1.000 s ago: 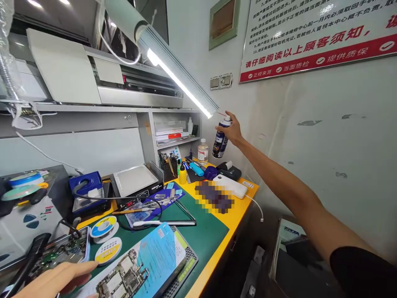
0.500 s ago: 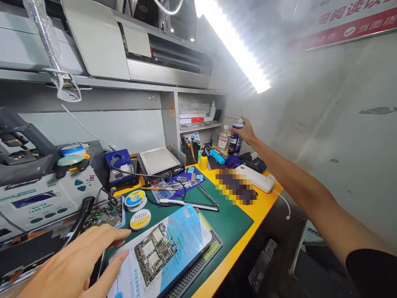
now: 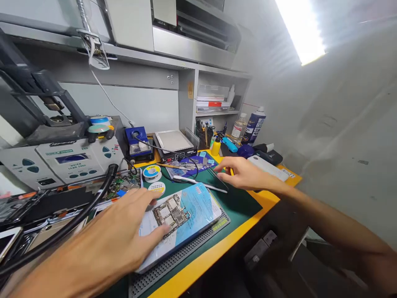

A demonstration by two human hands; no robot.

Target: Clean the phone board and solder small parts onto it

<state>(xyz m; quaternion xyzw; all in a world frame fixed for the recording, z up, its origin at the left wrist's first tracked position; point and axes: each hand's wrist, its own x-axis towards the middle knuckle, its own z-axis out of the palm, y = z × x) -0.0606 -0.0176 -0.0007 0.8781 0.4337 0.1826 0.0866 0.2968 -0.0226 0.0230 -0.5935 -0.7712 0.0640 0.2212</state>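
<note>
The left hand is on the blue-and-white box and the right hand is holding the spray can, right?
The left hand is on the blue-and-white box, yes. But the head view shows the right hand at the tweezers; the spray can stands beside the clear bottle.

Blue package (image 3: 198, 209), left end hidden under left hand (image 3: 122, 227); lamp (image 3: 300, 31), upper end cut off.

Mat (image 3: 243, 207) on tabletop (image 3: 198, 267). Tray (image 3: 186, 249) on mat; box (image 3: 198, 207) on tray. Wire reel (image 3: 151, 171) behind box. Hot plate (image 3: 173, 142) farther back, right of soldering-iron stand (image 3: 139, 145); rework station (image 3: 77, 159) left of stand. Spray can (image 3: 254, 126) just right of bottle (image 3: 238, 129), at back right. Books (image 3: 211, 104) on shelf (image 3: 217, 113), behind hot plate, to its right.
</note>
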